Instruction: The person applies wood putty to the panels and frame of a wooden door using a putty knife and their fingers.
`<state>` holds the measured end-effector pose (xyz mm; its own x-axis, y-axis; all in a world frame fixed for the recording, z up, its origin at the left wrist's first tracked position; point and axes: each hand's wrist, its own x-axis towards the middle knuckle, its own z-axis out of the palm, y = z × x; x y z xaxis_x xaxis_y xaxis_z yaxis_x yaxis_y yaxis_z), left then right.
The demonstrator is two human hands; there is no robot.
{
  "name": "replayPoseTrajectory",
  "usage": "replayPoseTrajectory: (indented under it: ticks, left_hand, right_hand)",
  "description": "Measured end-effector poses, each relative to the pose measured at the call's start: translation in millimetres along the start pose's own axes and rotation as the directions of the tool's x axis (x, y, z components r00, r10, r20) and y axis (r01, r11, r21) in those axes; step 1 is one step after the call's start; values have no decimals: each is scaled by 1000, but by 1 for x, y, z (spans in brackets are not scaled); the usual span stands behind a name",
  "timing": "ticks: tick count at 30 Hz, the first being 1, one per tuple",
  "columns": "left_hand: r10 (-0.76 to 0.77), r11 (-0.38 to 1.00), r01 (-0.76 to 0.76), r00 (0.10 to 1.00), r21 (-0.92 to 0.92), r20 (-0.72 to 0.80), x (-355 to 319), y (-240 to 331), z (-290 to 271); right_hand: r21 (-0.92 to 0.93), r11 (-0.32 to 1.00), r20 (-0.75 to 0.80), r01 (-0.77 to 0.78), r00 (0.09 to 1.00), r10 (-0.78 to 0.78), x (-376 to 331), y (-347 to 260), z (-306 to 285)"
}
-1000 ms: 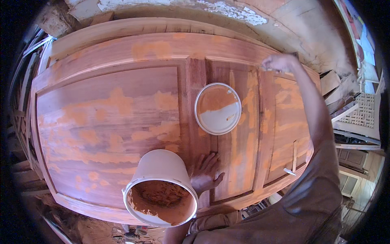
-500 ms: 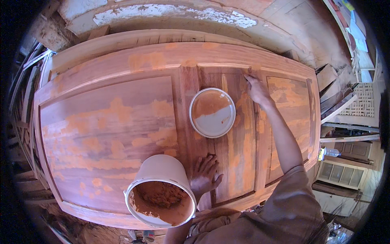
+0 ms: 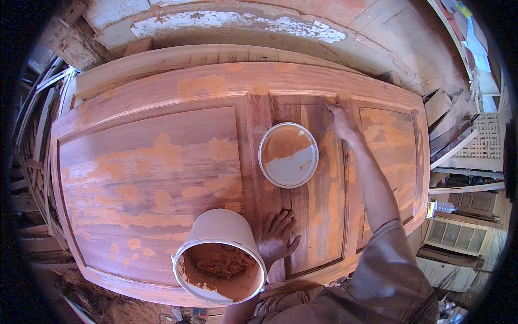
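Note:
A large panelled wooden door (image 3: pixel 162 124) lies flat in front of me, blotched with orange filler. My left hand (image 3: pixel 278 236) rests on it with the fingers spread, beside a white bucket (image 3: pixel 222 227) of reddish-brown paste (image 3: pixel 218 262). The bucket tilts so its mouth faces me. My right hand (image 3: pixel 342 123) reaches to the far edge of the middle panel, fingers closed near the moulding. Whatever those fingers hold is too small to make out. Between the hands lies a round white lid (image 3: pixel 289 167), partly smeared with the same paste.
Old boards and door panels (image 3: pixel 237 21) lean beyond the far edge. Lengths of scrap wood (image 3: pixel 38 135) crowd the left side. At the right are a clear plastic bottle (image 3: pixel 445 207), a small paned frame (image 3: pixel 456 235) and a lattice panel (image 3: pixel 485 137).
The whole view has shifted slightly, with the door appearing a little lower and farther right. Both hands keep nearly the same places on the door.

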<state>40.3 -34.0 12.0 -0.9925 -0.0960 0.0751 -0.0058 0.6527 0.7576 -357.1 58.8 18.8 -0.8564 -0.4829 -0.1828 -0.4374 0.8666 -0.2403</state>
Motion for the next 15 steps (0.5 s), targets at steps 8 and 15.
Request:
replayPoseTrajectory:
  ticks: [8,15]
  left_hand:
    - [-13,999,13,1000,47,-9,-4,0,4]
    - [25,999,-26,999,-19,-42,-7,-8,18]
  right_hand:
    - [-185,982,306,43,952,16,22,-1,-42]
    - [-279,958,709,-70,658,255,74,-11,-119]
